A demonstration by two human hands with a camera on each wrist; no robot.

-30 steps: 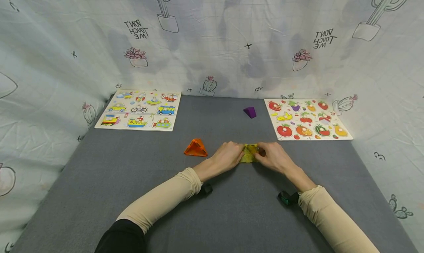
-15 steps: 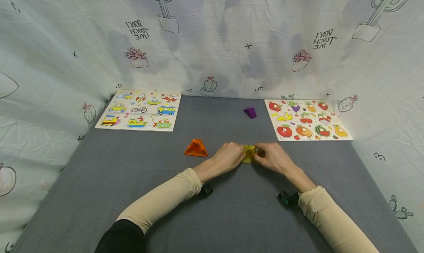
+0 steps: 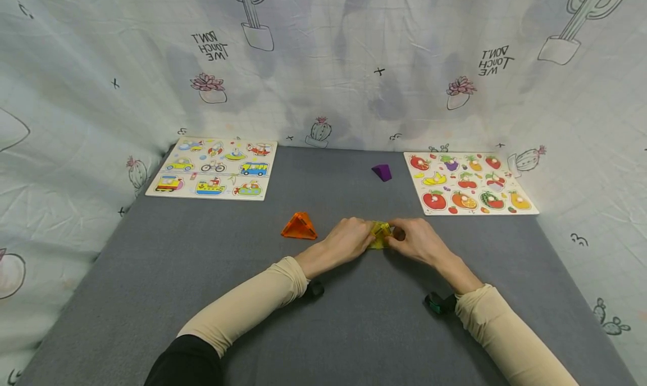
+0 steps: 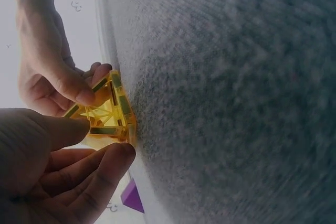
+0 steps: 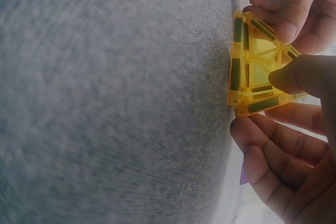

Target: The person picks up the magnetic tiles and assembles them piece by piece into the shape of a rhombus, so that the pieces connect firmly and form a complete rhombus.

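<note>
Both hands meet at a small structure of translucent yellow magnetic tiles [image 3: 380, 234], which stands on the grey cloth. Its tiles lean together into a triangular shape in the right wrist view, with dark magnet strips along the edges. My left hand [image 3: 350, 238] pinches its left side between thumb and fingers. On the right side, my right hand [image 3: 418, 240] pinches another tile, thumb in front and fingers behind. To the left of the left hand stands an orange tile pyramid [image 3: 299, 226]. Farther back lies a purple triangular piece [image 3: 382, 172].
At the back left lies a vehicle puzzle board [image 3: 214, 169]; a fruit puzzle board [image 3: 470, 182] lies at the back right. A cactus-print curtain [image 3: 333, 66] hangs behind the grey table [image 3: 354, 330]. Black straps show under both wrists.
The yellow tiles have gone from a flatter square look to a folded, peaked shape between the fingers. Both hands stay almost in place. The orange and purple pieces have not moved.
</note>
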